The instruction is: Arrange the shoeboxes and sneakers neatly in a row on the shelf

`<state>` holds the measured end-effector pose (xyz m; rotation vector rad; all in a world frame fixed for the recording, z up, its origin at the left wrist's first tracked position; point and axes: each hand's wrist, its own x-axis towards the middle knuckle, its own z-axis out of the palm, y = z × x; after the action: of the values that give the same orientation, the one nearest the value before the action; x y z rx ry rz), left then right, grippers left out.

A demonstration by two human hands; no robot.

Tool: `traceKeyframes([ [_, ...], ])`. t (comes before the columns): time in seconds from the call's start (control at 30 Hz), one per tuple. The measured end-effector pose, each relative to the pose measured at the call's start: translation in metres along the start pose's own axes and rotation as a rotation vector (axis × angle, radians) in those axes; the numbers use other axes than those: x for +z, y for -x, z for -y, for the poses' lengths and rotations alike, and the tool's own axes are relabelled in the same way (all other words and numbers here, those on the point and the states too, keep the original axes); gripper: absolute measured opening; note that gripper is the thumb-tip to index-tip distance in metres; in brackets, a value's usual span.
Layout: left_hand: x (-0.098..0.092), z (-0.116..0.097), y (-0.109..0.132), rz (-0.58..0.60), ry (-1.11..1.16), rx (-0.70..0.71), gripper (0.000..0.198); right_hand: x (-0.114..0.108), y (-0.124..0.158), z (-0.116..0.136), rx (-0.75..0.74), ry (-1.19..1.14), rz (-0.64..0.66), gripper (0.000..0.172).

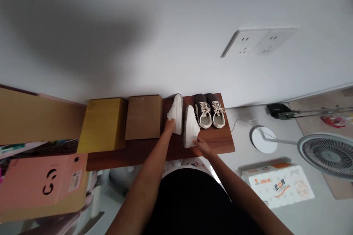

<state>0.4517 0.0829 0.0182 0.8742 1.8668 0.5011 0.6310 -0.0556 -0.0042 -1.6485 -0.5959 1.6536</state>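
Two white sneakers are tilted on their sides over a reddish-brown wooden shelf top [212,141], soles turned toward each other. My left hand [171,125] grips the left white sneaker [177,114] near its heel. The right white sneaker [190,128] sits a little nearer to me, its heel held by my right hand [202,144]. Just right of it stand a pair of dark sneakers with pale laces, a left one [203,112] and a right one [216,110], toes toward the wall. The fingers of my left hand are partly hidden behind the shoe.
A brown cardboard box [143,117] and a yellow box [100,125] stand left on the shelf top. Farther left is a pink box [41,183]. On the right are a white fan [329,156] and a tissue pack [281,185]. Wall sockets [259,41] are above.
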Motion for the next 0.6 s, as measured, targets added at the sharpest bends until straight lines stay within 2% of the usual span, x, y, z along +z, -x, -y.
traceKeyframes([
  [0.07, 0.0, -0.002, 0.011, -0.077, -0.067, -0.02, 0.045, -0.009, 0.004, 0.003, -0.079, 0.179, -0.087, 0.028],
  [0.1, 0.002, -0.002, 0.02, -0.13, -0.108, 0.016, 0.052, -0.016, 0.006, 0.007, -0.134, 0.283, -0.14, 0.027],
  [0.17, 0.015, -0.003, 0.041, -0.199, -0.181, 0.195, 0.06, -0.032, 0.007, 0.02, -0.261, 0.478, -0.256, 0.029],
  [0.2, 0.027, -0.005, 0.052, -0.174, -0.196, 0.323, 0.058, -0.04, 0.006, 0.029, -0.315, 0.565, -0.315, 0.032],
  [0.23, 0.042, -0.008, 0.062, -0.077, -0.192, 0.438, 0.053, -0.046, 0.002, 0.038, -0.345, 0.648, -0.374, 0.035],
  [0.3, 0.08, -0.019, 0.078, 0.231, -0.197, 0.565, 0.042, -0.055, -0.01, 0.059, -0.3, 0.822, -0.434, 0.04],
  [0.33, 0.099, -0.026, 0.083, 0.333, -0.221, 0.547, 0.038, -0.058, -0.018, 0.069, -0.221, 0.9, -0.434, 0.039],
  [0.37, 0.117, -0.034, 0.085, 0.385, -0.262, 0.467, 0.031, -0.062, -0.026, 0.079, -0.137, 0.961, -0.419, 0.035],
  [0.43, 0.142, -0.05, 0.084, 0.415, -0.338, 0.308, 0.018, -0.074, -0.038, 0.093, -0.04, 0.993, -0.413, 0.025],
  [0.53, 0.151, -0.063, 0.079, 0.378, -0.289, 0.225, 0.003, -0.11, -0.045, 0.103, -0.11, 0.77, -0.458, 0.012],
  [0.6, 0.145, -0.064, 0.076, 0.368, -0.109, 0.158, 0.007, -0.139, -0.045, 0.102, -0.138, 0.472, -0.472, 0.022],
])
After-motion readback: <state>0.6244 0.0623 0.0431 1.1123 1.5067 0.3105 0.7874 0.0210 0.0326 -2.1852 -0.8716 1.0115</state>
